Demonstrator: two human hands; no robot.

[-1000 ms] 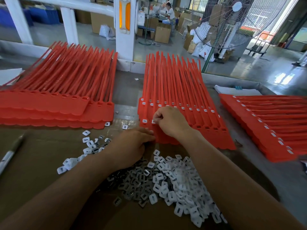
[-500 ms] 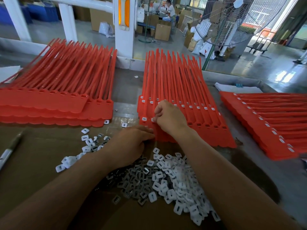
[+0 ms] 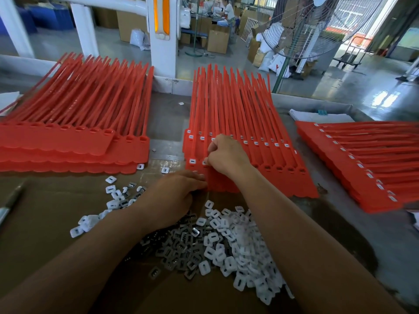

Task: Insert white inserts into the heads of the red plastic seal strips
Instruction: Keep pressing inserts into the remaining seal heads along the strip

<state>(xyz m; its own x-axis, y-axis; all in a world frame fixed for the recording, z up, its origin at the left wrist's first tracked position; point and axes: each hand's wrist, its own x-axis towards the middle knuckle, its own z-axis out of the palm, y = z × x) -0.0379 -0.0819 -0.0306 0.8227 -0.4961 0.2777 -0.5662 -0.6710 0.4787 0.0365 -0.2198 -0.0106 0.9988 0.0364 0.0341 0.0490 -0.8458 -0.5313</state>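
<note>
Head camera looks down on a grey tabletop (image 3: 167, 114) with a brown cardboard sheet (image 3: 45, 223) laid over its near part. Three stacks of red plastic strips lie on it: a left stack (image 3: 74, 141) whose heads are empty, a middle stack (image 3: 238, 114) straight ahead with its tails pointing away, and a right stack (image 3: 362, 159) turned sideways with white pieces along its heads. The right hand (image 3: 226, 155) rests on the front row of the middle stack, its grip closed, fingers curled and fingertips pinching a white insert (image 3: 205, 163) at the second head from the left. Just to the left of it, the first head already carries a fitted insert (image 3: 192, 160). To the right of the wrist, the open heads (image 3: 279, 168) of the same row show as dark holes. The left hand (image 3: 174, 196) lies flat just below, its grip open, straight fingers touching the near flat edge of the middle stack beside the right hand. Between the two forearms, on the cardboard, sits a loose pile of white inserts (image 3: 238, 241), mixed on its left side with dark grey metal clips (image 3: 179, 248). A smaller scatter of inserts (image 3: 113, 200) lies left of the left hand. A pen-like tool (image 3: 9, 205) lies at the far left edge. Beyond the tabletop stand a white pillar (image 3: 162, 37) and a large fan (image 3: 317, 26).
</note>
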